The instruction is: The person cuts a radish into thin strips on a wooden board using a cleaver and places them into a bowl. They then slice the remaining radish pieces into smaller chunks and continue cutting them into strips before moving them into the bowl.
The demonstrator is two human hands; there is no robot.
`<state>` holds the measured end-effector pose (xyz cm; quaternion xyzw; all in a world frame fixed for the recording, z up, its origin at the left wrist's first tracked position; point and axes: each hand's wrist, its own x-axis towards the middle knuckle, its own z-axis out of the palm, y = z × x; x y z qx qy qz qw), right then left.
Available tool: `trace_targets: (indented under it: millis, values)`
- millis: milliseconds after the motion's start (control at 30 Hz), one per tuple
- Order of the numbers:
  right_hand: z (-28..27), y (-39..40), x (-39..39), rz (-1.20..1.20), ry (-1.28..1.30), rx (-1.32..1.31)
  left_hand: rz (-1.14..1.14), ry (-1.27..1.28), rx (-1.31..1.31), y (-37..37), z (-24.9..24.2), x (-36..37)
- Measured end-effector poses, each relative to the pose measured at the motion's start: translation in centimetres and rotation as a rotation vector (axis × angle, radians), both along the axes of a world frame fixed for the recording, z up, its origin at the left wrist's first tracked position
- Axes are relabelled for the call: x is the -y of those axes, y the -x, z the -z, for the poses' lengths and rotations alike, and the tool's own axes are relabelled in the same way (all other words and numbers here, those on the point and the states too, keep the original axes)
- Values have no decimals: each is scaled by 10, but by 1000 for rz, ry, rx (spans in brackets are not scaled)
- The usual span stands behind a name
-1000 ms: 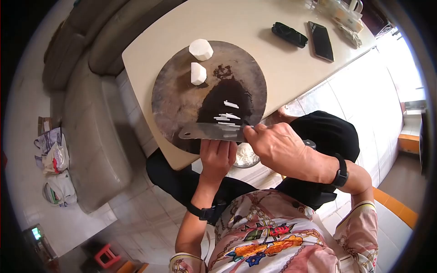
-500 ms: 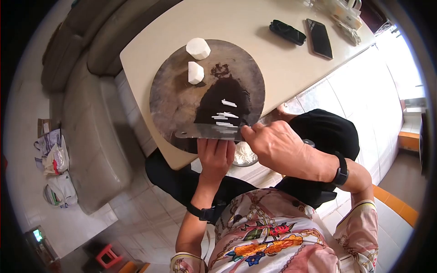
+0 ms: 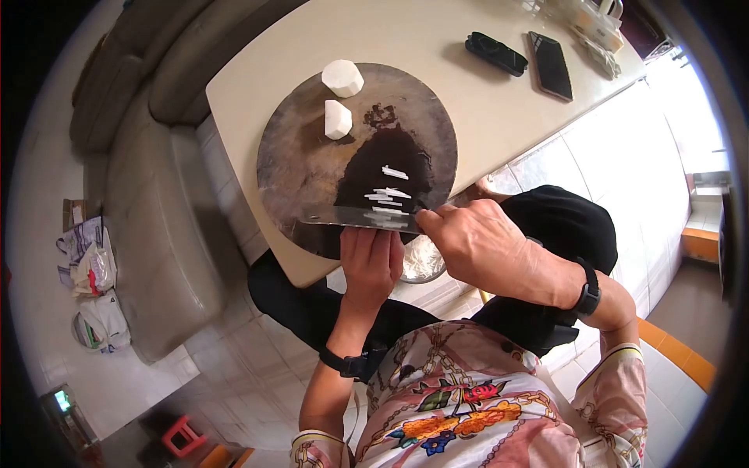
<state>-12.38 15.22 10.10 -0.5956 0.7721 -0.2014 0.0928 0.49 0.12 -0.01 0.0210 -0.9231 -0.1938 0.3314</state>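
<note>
My right hand [image 3: 484,242] grips the handle end of a cleaver [image 3: 331,216], whose blade lies crosswise over the near part of a round dark chopping board [image 3: 292,148]. My left hand [image 3: 370,261] is at the board's near edge, fingers pressed together just behind the blade; whatever they hold down is hidden. Beyond the blade, several thin white strips [image 3: 386,197] of a radish-like vegetable lie on a wet patch. Farther back sit two peeled white chunks, a rounded one [image 3: 342,79] and a flat-cut one [image 3: 338,120].
Below the board's near edge, a bowl holds white shreds [image 3: 422,259], partly hidden by my hands. On the cream table [image 3: 257,86] lie a black glasses-like case [image 3: 496,54] and a phone [image 3: 551,66]. A grey sofa [image 3: 156,234] stands at left, a red stool [image 3: 184,435] lower left.
The blade now shows narrower, its tilt slightly changed. Both hands stay in nearly the same place; the whole view has shifted a little. The strips and chunks lie as before.
</note>
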Motion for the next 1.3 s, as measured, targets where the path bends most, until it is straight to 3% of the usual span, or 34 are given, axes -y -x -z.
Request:
trace_targets:
  millis: [267,500,867,1300]
  values:
    - [6,-2,9,2,-75,7,-5,22,31,0,-3,-2]
    - [5,5,-1,10,45,10,-25,36,23,0,-2,-2]
    - [6,-5,14,53,-58,4,-7,45,27,-1,1,0]
    - [12,2,14,6,35,39,-5,50,37,2,-6,-2]
